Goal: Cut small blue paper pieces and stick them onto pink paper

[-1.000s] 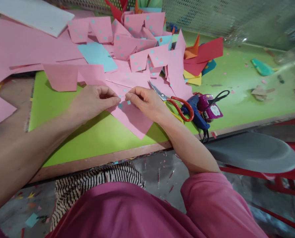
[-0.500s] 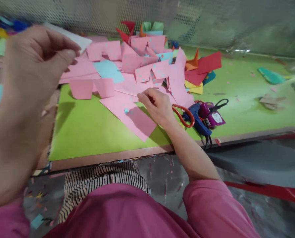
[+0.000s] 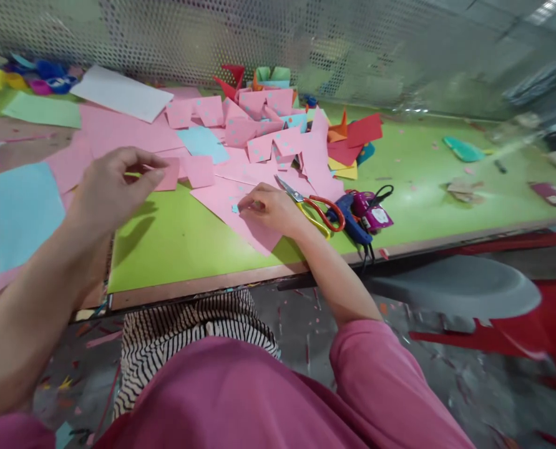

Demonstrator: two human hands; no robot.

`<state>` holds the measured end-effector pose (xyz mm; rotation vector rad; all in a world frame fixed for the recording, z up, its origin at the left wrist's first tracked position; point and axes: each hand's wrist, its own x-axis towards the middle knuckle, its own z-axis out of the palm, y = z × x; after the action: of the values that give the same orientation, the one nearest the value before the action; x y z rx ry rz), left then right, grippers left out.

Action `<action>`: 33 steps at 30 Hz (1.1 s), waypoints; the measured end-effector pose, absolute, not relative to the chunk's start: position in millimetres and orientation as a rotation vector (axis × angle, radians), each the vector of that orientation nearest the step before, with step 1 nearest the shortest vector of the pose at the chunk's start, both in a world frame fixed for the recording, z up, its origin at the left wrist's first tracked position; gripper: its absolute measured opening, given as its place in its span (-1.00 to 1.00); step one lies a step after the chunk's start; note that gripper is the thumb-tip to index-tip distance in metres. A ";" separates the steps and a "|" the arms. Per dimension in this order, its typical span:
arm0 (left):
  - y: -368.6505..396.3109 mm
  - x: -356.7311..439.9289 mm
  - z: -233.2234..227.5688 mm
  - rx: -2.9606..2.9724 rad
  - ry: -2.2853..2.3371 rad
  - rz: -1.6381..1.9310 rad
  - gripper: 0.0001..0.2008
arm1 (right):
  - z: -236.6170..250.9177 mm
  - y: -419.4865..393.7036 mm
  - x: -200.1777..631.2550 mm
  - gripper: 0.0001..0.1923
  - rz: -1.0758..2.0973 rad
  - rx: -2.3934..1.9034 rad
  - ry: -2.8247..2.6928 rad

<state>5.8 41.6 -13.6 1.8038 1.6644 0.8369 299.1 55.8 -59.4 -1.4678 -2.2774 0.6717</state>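
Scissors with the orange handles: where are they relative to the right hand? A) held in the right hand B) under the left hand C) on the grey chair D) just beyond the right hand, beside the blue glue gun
D: the scissors lie on the pink paper just past the right hand, which presses that paper, with the blue glue gun next to their handles.

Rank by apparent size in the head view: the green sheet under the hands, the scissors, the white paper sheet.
1. green sheet, clearly largest.
2. white paper sheet, though it lies farther from the camera.
3. scissors, smallest.

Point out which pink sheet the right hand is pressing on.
The large angled pink sheet on the green board, under the right hand; other pink pieces lie farther back.
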 end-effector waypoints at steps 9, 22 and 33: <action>41.5 41.3 -23.9 1.972 1.381 0.560 -0.64 | -55.9 52.8 299.7 -0.89 0.833 -1.530 -2.199; 45.5 72.9 -38.9 1.988 1.350 0.424 -0.64 | -52.4 55.9 303.3 -0.94 0.853 -1.557 -2.258; 49.4 74.2 -52.0 1.918 1.287 0.479 -0.68 | -49.0 52.6 305.8 -0.89 0.733 -1.535 -2.429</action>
<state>74.2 49.4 -52.0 1.9182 1.2874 0.4787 305.8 52.6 -49.0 -1.5353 -2.4295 0.7332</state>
